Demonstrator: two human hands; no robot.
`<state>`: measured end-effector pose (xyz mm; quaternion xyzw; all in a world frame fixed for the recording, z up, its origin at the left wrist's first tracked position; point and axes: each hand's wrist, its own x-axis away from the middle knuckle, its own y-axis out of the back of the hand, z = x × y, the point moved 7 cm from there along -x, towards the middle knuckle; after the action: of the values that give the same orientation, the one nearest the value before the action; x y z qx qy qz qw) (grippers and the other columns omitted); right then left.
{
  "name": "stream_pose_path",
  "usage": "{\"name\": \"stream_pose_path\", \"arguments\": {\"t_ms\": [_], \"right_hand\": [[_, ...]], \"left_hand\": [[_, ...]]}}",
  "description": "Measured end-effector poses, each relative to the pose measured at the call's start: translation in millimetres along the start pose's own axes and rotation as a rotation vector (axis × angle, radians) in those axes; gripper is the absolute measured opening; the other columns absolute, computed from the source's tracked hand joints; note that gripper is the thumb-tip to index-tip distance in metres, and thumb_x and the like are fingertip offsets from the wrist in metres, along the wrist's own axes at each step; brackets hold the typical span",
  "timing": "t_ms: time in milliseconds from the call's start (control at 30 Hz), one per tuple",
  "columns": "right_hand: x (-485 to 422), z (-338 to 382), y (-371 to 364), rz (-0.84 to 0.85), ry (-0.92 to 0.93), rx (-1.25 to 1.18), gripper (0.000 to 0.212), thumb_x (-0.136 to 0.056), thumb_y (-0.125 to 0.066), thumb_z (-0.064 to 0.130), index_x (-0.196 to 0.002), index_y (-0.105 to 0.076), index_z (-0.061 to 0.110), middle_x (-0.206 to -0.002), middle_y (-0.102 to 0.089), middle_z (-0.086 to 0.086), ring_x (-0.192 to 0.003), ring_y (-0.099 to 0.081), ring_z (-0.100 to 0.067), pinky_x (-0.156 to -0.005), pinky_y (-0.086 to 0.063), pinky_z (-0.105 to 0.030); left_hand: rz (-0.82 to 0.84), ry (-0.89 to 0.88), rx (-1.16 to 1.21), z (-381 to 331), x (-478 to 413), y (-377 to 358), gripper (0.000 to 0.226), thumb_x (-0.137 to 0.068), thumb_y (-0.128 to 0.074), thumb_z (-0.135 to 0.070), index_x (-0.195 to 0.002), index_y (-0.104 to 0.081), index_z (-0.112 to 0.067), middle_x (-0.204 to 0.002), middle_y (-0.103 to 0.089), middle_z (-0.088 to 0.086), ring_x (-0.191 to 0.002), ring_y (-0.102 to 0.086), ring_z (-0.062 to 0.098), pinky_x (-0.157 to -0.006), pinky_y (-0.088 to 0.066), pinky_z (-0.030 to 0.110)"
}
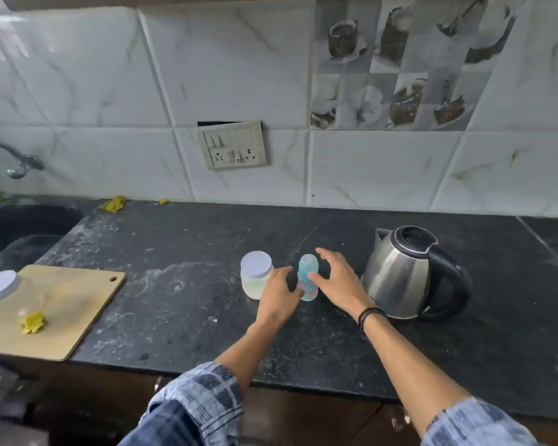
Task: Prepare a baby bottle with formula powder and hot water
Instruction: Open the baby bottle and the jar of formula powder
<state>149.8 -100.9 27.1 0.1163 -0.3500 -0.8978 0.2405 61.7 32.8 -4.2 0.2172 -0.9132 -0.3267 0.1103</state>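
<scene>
A small clear baby bottle (308, 272) with a blue cap stands upright on the dark counter. My left hand (279, 294) touches its lower left side with the fingers apart. My right hand (337, 278) curves around its right side, fingers spread, thumb at the bottle's middle; no firm grip shows. Just left of the bottle stands a jar of pale formula powder (256, 280) with a white lid, partly hidden by my left hand. A steel electric kettle (406, 272) with a black lid and handle stands to the right.
A wooden cutting board (71, 310) at the left carries a tipped glass jar (4, 288) and a yellow scrap (33, 322). A sink (23, 223) and tap (16, 159) lie at the far left. A socket panel (234, 144) is on the tiled wall.
</scene>
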Motion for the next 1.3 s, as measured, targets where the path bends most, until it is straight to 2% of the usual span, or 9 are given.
{"name": "stream_pose_path", "arguments": {"t_ms": [133, 200, 400, 567, 767, 833, 1000, 1167, 1300], "right_hand": [[-2, 4, -24, 0.029, -0.062, -0.032, 0.069, -0.089, -0.075, 0.023, -0.150, -0.045, 0.030, -0.148, -0.045, 0.003, -0.132, -0.054, -0.019, -0.105, -0.042, -0.029], [-5, 5, -31, 0.009, -0.069, -0.022, 0.070, -0.087, -0.076, 0.021, -0.149, -0.045, 0.030, -0.149, -0.045, 0.003, -0.132, -0.053, -0.021, -0.108, -0.046, -0.037], [-8, 8, -35, 0.021, -0.083, 0.070, 0.070, -0.092, -0.071, 0.027, -0.152, -0.037, 0.037, -0.151, -0.037, 0.009, -0.132, -0.053, -0.021, -0.102, -0.050, -0.045], [-18, 2, -31, 0.039, -0.109, 0.130, 0.070, -0.095, -0.069, 0.029, -0.154, -0.033, 0.037, -0.151, -0.040, 0.006, -0.131, -0.055, -0.025, -0.101, -0.051, -0.046], [-26, -4, -33, 0.012, -0.115, 0.148, 0.061, -0.095, -0.069, 0.031, -0.146, -0.038, 0.041, -0.141, -0.048, 0.007, -0.128, -0.055, -0.021, -0.095, -0.052, -0.043], [-28, -8, -32, -0.012, -0.111, 0.146, 0.058, -0.093, -0.070, 0.030, -0.141, -0.040, 0.041, -0.136, -0.051, 0.009, -0.126, -0.055, -0.019, -0.094, -0.053, -0.043], [-34, -15, -28, -0.048, -0.096, 0.144, 0.050, -0.089, -0.072, 0.034, -0.130, -0.043, 0.040, -0.126, -0.057, 0.010, -0.118, -0.056, -0.018, -0.086, -0.055, -0.041], [-38, -20, -27, -0.050, -0.071, 0.143, 0.049, -0.085, -0.074, 0.033, -0.123, -0.044, 0.040, -0.121, -0.059, 0.012, -0.112, -0.058, -0.016, -0.082, -0.057, -0.040], [-39, -18, -30, -0.046, -0.049, 0.112, 0.046, -0.081, -0.073, 0.031, -0.118, -0.046, 0.038, -0.115, -0.061, 0.012, -0.106, -0.060, -0.017, -0.077, -0.056, -0.038]], "left_hand": [[0.087, -0.001, -0.011, 11, -12, -5, 0.059, -0.084, -0.070, -0.030, -0.137, -0.053, -0.008, -0.142, -0.056, 0.006, -0.135, -0.051, 0.025, -0.111, -0.043, 0.044], [0.112, 0.007, -0.021, 18, -19, -8, 0.063, -0.084, -0.072, -0.034, -0.140, -0.053, -0.012, -0.145, -0.055, 0.003, -0.135, -0.051, 0.023, -0.112, -0.043, 0.044], [0.195, 0.017, -0.019, 30, -21, -19, 0.083, -0.090, -0.075, -0.026, -0.158, -0.030, -0.011, -0.163, -0.033, 0.006, -0.149, -0.033, 0.022, -0.123, -0.027, 0.036], [0.207, 0.014, 0.002, 35, -30, -34, 0.084, -0.089, -0.076, -0.022, -0.158, -0.030, -0.012, -0.162, -0.034, 0.005, -0.147, -0.035, 0.020, -0.119, -0.028, 0.031], [0.175, -0.021, 0.055, 35, -38, -41, 0.073, -0.087, -0.076, -0.018, -0.151, -0.040, -0.020, -0.149, -0.046, -0.004, -0.131, -0.046, 0.007, -0.104, -0.033, 0.017], [0.156, -0.028, 0.075, 35, -44, -43, 0.073, -0.084, -0.078, -0.019, -0.148, -0.044, -0.024, -0.144, -0.049, -0.009, -0.126, -0.047, 0.003, -0.104, -0.037, 0.018], [0.133, -0.061, 0.102, 34, -55, -52, 0.074, -0.075, -0.082, -0.026, -0.141, -0.050, -0.037, -0.136, -0.058, -0.020, -0.127, -0.054, 0.001, -0.107, -0.048, 0.032], [0.127, -0.010, 0.193, 34, -54, -55, 0.074, -0.081, -0.083, -0.017, -0.141, -0.043, -0.033, -0.135, -0.056, -0.018, -0.122, -0.054, 0.001, -0.106, -0.049, 0.028], [0.143, 0.012, 0.215, 33, -56, -55, 0.070, -0.082, -0.078, -0.016, -0.136, -0.040, -0.039, -0.125, -0.063, -0.014, -0.112, -0.060, 0.003, -0.092, -0.050, 0.022]]}}
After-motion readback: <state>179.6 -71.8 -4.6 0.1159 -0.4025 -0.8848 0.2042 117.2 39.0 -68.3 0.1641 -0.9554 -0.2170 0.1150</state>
